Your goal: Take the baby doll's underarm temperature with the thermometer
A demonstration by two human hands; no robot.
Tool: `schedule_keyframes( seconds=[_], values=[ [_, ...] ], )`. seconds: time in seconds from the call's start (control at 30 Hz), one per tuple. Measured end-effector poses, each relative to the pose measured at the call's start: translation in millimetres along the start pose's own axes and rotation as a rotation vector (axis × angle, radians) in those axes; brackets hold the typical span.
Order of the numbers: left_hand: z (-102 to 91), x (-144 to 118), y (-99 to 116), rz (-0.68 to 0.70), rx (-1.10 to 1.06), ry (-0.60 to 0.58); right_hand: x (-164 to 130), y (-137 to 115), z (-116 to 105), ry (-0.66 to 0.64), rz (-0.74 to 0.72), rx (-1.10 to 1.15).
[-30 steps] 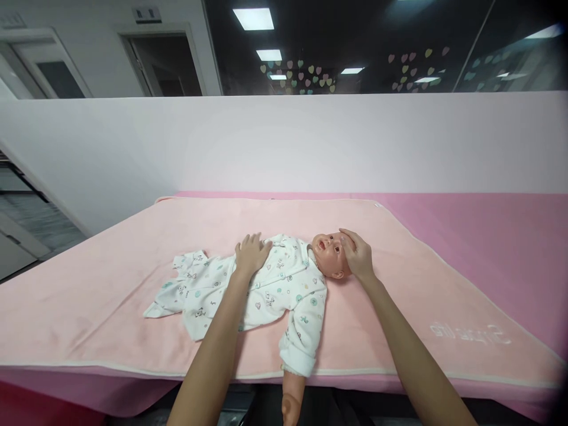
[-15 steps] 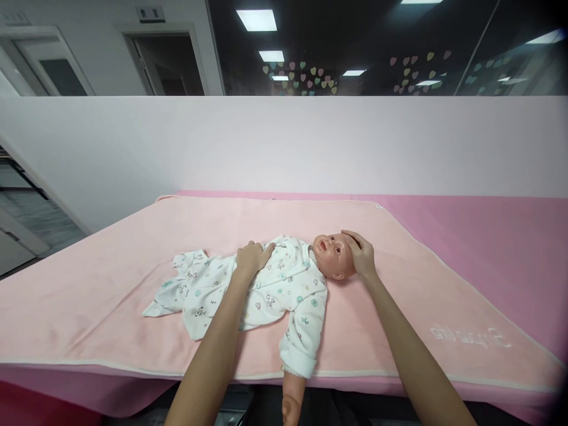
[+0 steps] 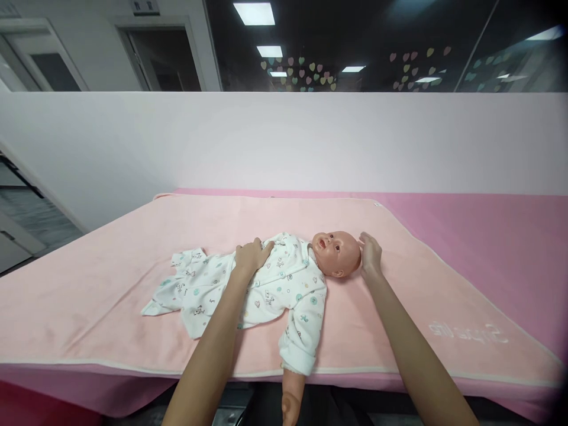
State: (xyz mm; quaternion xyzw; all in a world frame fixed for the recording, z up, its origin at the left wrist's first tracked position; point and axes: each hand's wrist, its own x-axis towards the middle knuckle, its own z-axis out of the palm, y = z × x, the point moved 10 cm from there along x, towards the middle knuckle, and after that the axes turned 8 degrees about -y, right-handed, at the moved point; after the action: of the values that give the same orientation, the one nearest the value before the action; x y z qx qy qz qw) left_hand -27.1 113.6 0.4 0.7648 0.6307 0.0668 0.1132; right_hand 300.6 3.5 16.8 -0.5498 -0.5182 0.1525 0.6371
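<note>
Pink blanket (image 3: 399,284) under doll (image 3: 288,278), frame centre. Left hand (image 3: 252,255) flat, open on romper (image 3: 222,290) chest; right hand (image 3: 370,254) open, cupping head crown, gripping nothing. Best kept gentle, head supported.

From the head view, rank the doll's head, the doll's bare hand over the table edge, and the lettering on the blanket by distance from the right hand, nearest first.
From the right hand:
1. Doll's head, just to its left, at the fingertips.
2. Doll's bare hand, hanging over the near edge, lower left.
3. Blanket lettering, toward the right corner; it is nearly level with the bare hand, so that order is uncertain.
</note>
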Motion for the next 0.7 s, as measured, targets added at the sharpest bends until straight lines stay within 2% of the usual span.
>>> schedule_keyframes(
  seconds=[0.1,0.23,0.3,0.43,0.7],
  values=[
    [-0.1,-1,1,0.021,-0.042,0.003,1,-8,-12,0.069,-0.011,-0.039],
    [-0.8,-2,4,0.052,-0.046,0.002,1,-19,-12,0.124,-0.048,-0.056],
    [0.4,-1,5,0.056,-0.022,-0.013,0,-23,-1,0.071,-0.086,-0.071],
    [1.2,0,4,0.048,0.004,-0.018,-3,-28,28,-0.145,-0.147,-0.162],
    [-0.1,-1,4,0.029,0.002,-0.004,-2,-26,25,-0.124,-0.139,-0.189]
  ],
)
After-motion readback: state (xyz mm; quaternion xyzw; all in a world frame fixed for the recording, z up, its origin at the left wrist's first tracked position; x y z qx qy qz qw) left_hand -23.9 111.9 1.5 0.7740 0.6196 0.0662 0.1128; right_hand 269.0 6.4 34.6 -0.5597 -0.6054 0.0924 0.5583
